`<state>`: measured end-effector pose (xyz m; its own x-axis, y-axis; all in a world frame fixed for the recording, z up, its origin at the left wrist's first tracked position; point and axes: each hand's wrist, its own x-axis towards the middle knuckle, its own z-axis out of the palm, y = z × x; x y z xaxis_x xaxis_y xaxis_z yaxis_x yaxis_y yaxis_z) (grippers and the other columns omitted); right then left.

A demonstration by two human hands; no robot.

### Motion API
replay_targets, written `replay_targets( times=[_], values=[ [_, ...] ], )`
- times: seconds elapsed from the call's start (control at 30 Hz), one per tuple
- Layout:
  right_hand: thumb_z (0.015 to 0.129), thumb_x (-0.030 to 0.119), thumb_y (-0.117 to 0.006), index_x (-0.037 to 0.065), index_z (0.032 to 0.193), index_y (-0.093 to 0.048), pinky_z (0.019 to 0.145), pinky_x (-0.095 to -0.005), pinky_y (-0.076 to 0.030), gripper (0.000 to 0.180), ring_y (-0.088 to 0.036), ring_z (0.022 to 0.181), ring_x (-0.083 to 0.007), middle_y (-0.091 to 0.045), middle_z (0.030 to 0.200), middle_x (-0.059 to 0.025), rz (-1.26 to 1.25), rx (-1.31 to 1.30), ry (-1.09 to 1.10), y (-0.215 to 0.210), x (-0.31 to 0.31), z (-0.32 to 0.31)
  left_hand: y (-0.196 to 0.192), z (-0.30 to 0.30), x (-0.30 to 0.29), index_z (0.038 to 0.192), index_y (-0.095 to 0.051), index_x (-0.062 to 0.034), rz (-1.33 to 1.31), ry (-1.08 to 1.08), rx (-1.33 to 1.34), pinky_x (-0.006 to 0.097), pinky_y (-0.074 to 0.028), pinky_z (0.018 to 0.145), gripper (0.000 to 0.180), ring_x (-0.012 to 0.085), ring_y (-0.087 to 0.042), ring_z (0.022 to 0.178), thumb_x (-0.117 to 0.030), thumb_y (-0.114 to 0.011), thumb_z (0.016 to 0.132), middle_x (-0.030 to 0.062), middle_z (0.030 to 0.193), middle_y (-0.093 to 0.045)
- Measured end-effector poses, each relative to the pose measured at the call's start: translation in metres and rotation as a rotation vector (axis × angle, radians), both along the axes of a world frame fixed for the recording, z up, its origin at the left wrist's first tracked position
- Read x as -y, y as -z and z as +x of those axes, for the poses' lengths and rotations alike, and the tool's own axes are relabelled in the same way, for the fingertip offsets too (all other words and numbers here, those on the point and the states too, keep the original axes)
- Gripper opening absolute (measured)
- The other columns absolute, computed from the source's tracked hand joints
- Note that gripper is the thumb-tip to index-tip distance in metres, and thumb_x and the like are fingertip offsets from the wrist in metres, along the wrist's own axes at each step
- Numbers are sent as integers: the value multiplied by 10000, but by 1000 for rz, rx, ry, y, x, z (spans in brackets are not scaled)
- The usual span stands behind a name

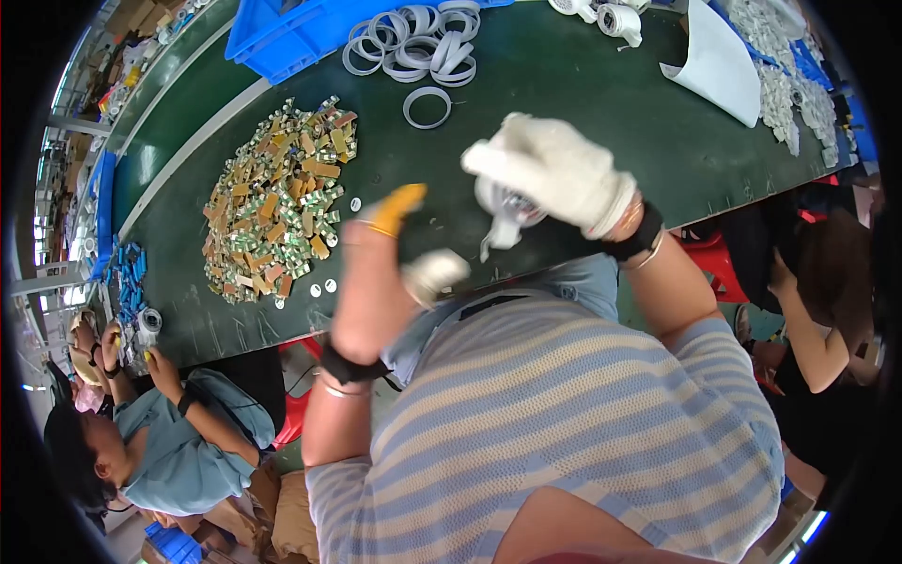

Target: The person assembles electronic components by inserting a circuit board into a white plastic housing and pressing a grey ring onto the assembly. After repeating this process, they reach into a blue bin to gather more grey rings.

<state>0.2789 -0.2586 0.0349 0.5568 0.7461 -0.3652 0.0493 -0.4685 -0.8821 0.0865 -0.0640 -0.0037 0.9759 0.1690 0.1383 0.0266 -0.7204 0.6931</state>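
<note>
My left hand is raised over the near part of the green table, blurred by motion. One fingertip carries a yellow cover, and a white-covered digit stands apart from it; nothing shows between them. White cloth glove on, my right hand closes from above around a white roll whose loose tail hangs toward the table's near edge. The glove hides most of the roll. Left of my left hand lies a heap of small green and tan circuit boards. Several small white round pieces lie beside the heap.
Grey rings are piled by a blue bin at the far side; one ring lies apart. More white rolls, a curled white sheet and white pieces are at far right. Co-workers sit at left and right.
</note>
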Motion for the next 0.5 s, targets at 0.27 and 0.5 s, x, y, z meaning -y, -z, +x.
replay_targets(
  times=[0.27, 0.5],
  values=[
    [953, 318, -725, 95, 939, -719, 845, -450, -532, 223, -661, 897, -354, -694, 908, -130, 231, 1263, -12, 30, 16, 32, 24, 12, -121, 987, -743, -46, 928, -345, -10, 512, -471, 959, 216, 385, -554, 1137, -217, -794, 864, 161, 1180, -667],
    [799, 164, -803, 157, 958, -763, 1043, -499, -483, 164, -568, 1355, -356, -676, 1343, -66, 24, 1180, -75, 36, 56, -28, -2, -3, -76, 1197, -663, -40, -282, -494, 38, 260, -552, 721, 219, 144, -730, 882, -72, -737, 994, 74, 1025, -729]
  ],
)
